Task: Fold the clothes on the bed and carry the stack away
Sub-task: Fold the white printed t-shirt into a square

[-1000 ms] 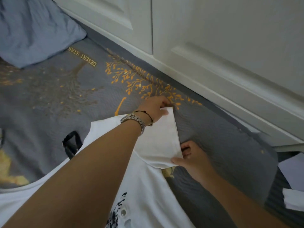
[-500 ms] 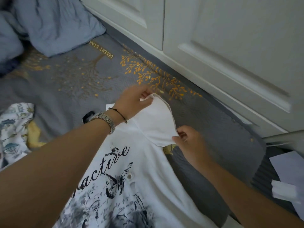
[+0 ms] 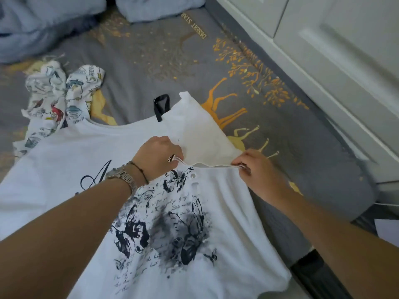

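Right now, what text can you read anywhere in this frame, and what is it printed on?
"DESERT STAR": gold capitals on the grey bedspread, near the pillow.
"A": a large black script letter on the white T-shirt; the left forearm hides the rest of the word.
Small handwritten-style lines around the T-shirt's butterfly print: too small and blurred to read.
Letters on the patterned garment: too blurred to read.

The T-shirt [image 3: 226, 201] lies on the bed [image 3: 151, 67], a crumpled garment [image 3: 58, 100] at its left, pillows [image 3: 54, 20] behind.

t-shirt [image 3: 226, 212] hem beyond bottom edge
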A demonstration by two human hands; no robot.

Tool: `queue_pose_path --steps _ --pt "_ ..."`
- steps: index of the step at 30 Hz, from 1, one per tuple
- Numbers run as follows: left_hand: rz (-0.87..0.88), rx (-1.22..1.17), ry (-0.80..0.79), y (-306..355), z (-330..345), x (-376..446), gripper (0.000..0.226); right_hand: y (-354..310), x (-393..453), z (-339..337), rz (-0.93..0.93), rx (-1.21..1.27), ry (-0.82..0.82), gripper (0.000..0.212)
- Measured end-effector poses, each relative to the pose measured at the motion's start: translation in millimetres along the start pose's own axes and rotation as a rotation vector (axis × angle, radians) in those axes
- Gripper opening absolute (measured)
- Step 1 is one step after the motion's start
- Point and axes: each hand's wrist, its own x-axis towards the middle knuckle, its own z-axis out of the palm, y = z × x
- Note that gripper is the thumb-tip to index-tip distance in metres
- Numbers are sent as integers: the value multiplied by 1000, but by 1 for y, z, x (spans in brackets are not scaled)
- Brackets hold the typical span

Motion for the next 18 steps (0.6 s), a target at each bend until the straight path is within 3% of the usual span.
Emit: queue_pose_path --steps 7,10,13,18 --pt "-83 56 83 -1 44 -25 16 6 -10 28 -17 -44 -125 24" --pt "-113 75 -64 0 45 -29 22 5 -9 26 6 -58 -223 29" --pt "-255 14 -228 6 28 -30 28 -5 -3 9 38 -110 -349 30" --pt "-317 122 -252 18 -18 -57 24 -38 4 -38 59 -443 -439 28"
